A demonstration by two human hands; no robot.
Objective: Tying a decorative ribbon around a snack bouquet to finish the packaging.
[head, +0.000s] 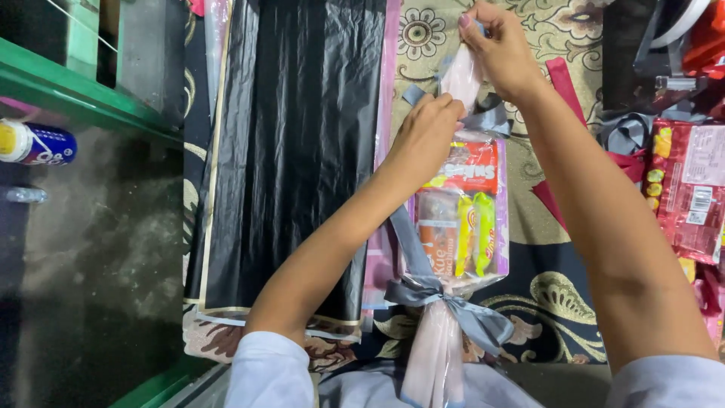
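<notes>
A clear cellophane snack parcel lies lengthwise on a patterned cloth in front of the person, packed with bright wrappers: a red packet at the far end, an orange one and two yellow-green ones nearer. Its near end is gathered and tied with a grey satin ribbon bow, past which the pale cellophane tail runs toward the person's lap. The left hand is closed around the gathered neck of the parcel at its far end, fingers curled and pressed on the wrap just above the red packet. The right hand is raised beyond it, thumb and fingertips pinching the twisted far cellophane tail and holding it up taut. A second length of grey ribbon lies under that neck, its ends showing on either side of the left hand. Just left of the parcel, a black plastic sheet with a pink edge stretches along the cloth. On the right lie a dark red ribbon, a grey ribbon coil and a red snack bag. At the far left, well apart, a spray can lies on its side beside a green frame.
</notes>
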